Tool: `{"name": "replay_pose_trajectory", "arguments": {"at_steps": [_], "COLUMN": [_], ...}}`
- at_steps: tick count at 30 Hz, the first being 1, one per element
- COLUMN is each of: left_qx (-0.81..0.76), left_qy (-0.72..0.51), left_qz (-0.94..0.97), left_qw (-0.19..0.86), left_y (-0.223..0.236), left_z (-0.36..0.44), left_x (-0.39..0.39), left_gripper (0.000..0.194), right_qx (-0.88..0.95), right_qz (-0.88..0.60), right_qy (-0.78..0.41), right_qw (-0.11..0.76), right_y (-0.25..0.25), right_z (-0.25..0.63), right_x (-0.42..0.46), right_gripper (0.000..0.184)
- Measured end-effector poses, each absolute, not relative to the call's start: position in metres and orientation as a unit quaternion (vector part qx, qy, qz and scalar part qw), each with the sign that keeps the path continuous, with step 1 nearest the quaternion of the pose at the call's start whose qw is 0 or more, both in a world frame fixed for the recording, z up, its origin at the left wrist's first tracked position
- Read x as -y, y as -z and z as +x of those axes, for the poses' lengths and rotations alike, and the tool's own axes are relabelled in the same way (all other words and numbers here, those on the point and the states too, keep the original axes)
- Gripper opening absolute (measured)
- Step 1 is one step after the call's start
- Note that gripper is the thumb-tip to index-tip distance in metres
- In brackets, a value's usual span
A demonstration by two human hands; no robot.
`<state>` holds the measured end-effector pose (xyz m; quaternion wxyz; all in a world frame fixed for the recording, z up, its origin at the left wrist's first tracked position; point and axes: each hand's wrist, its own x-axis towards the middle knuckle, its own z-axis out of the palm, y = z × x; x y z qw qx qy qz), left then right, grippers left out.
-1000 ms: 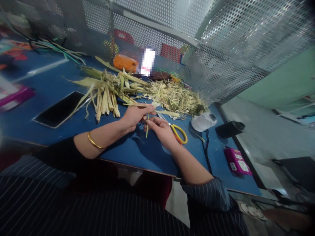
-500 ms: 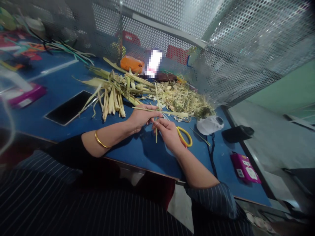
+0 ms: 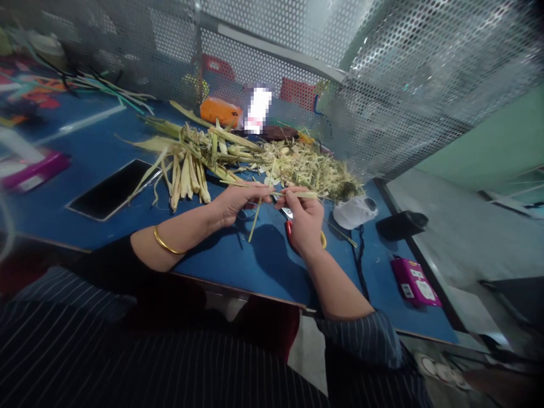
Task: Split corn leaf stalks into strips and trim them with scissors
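Note:
My left hand, with a gold bangle at the wrist, pinches two thin pale-green plant strips where they cross. One strip runs steeply, its lower end hanging over the table. The other strip lies crosswise and broadens to the right. My right hand is closed, thumb and fingers pinching this crosswise strip close to the crossing. Beneath the right hand lie scissors with red and yellow on the handles, partly covered by it. Behind both hands are a bundle of dried stalks and a heap of shredded plant bits.
On the blue table lie a dark flat tablet-like panel, an orange packet, a white roll-like object, a black cylinder and a purple packet. A perforated metal screen stands along the back.
My right hand has shifted from the lower end of the steep strip up to the crosswise strip. The steep strip now leans more, and more of the scissors' red handle shows.

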<state>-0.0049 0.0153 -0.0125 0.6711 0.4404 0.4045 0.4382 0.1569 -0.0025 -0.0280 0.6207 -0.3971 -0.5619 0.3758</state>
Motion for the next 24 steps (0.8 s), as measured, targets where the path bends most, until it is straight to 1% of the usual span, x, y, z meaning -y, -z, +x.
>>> {"name": "replay_pose_trajectory", "arguments": {"at_steps": [3, 5, 10, 13, 15, 17, 19, 21, 24], "left_qx": [-0.391, -0.394, -0.409, -0.425, -0.424, -0.412, -0.394, -0.374, -0.361], "left_qy": [-0.441, -0.445, -0.455, -0.450, -0.434, -0.414, -0.394, -0.372, -0.337], "left_qz": [0.402, 0.397, 0.427, 0.428, 0.433, 0.449, 0.467, 0.485, 0.518], "left_qw": [0.700, 0.699, 0.666, 0.659, 0.667, 0.677, 0.686, 0.698, 0.698], "left_y": [0.014, 0.014, 0.010, 0.007, 0.006, 0.006, 0.007, 0.008, 0.011], "left_z": [-0.002, 0.000, -0.001, -0.004, -0.007, -0.010, -0.012, -0.012, -0.012], "left_x": [-0.015, -0.015, -0.017, -0.018, -0.019, -0.021, -0.022, -0.023, -0.021], "left_gripper": [0.019, 0.017, 0.010, 0.012, 0.014, 0.016, 0.018, 0.022, 0.030], "right_qx": [0.553, 0.563, 0.608, 0.634, 0.643, 0.613, 0.535, 0.471, 0.456], "right_qz": [-0.401, -0.398, -0.409, -0.393, -0.390, -0.406, -0.429, -0.448, -0.450], "right_qy": [-0.394, -0.402, -0.329, -0.309, -0.334, -0.381, -0.426, -0.475, -0.548], "right_qw": [0.615, 0.603, 0.595, 0.590, 0.567, 0.561, 0.590, 0.593, 0.538], "right_y": [0.031, 0.032, 0.027, 0.020, 0.014, 0.009, 0.005, 0.006, 0.013], "right_z": [0.154, 0.153, 0.152, 0.152, 0.157, 0.166, 0.176, 0.183, 0.181], "right_x": [0.003, 0.004, 0.013, 0.019, 0.019, 0.014, 0.005, -0.003, -0.008], "right_gripper": [0.017, 0.018, 0.026, 0.026, 0.032, 0.047, 0.062, 0.060, 0.043]}}
